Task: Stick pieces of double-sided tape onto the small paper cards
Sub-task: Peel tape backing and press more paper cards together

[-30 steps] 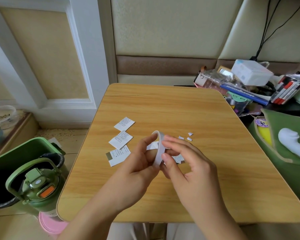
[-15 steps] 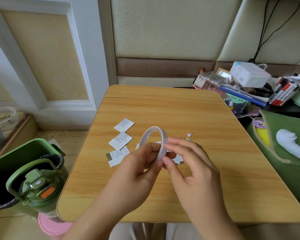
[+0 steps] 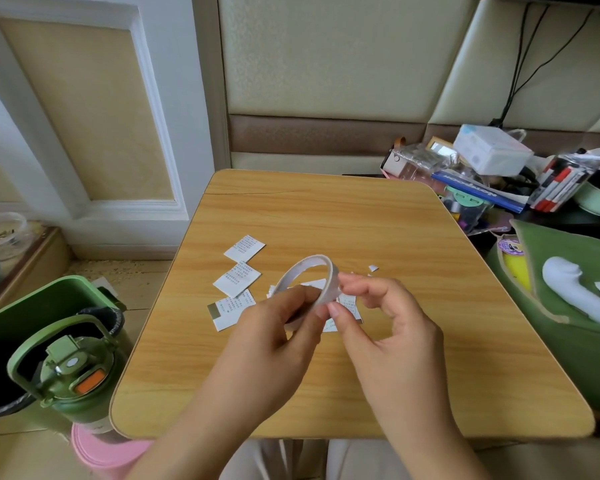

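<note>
Over on the left of the wooden surface (image 3: 326, 209) three small printed paper cards (image 3: 236, 279) lie in a loose column; the nearest shows a grey strip at its edge, perhaps tape already stuck. Held above the middle, the tape roll (image 3: 309, 289) is gripped by the left hand (image 3: 267, 337), while the right hand (image 3: 388, 327) pinches at its rim, apparently hunting the loose end. More cards lie beneath. Most of the taping looks undone.

Head-worn camera looks steeply down, close over the table (image 3: 326, 209).
</note>
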A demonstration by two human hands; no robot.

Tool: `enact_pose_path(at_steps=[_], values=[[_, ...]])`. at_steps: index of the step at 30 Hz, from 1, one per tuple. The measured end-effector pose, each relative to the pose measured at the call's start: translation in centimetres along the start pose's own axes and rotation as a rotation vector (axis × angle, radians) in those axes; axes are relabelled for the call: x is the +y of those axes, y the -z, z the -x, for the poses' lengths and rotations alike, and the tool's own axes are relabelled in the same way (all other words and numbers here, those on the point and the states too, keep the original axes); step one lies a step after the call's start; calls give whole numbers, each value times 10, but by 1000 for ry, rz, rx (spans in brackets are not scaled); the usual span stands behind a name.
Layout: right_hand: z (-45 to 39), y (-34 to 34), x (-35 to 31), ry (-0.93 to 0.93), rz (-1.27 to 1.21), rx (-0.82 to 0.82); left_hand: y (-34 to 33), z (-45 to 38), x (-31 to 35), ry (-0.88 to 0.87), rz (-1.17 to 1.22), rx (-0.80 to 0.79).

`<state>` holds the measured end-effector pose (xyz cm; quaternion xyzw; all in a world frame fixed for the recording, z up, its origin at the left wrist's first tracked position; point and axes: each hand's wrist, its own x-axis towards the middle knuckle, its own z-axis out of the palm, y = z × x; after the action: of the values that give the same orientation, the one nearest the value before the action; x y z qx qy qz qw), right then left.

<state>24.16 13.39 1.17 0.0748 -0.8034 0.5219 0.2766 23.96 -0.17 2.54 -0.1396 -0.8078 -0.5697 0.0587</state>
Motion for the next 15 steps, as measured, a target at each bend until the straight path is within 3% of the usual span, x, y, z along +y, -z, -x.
enact_pose_path(at_steps=[3,7,15], values=[[-2,2,0,9,39,-20,0,-1,1,-19,-22,17],[-6,0,-2,157,197,-56,-1,-1,0,-61,-49,56],[-10,5,-4,165,153,-79,-1,-1,5,-95,-108,63]])
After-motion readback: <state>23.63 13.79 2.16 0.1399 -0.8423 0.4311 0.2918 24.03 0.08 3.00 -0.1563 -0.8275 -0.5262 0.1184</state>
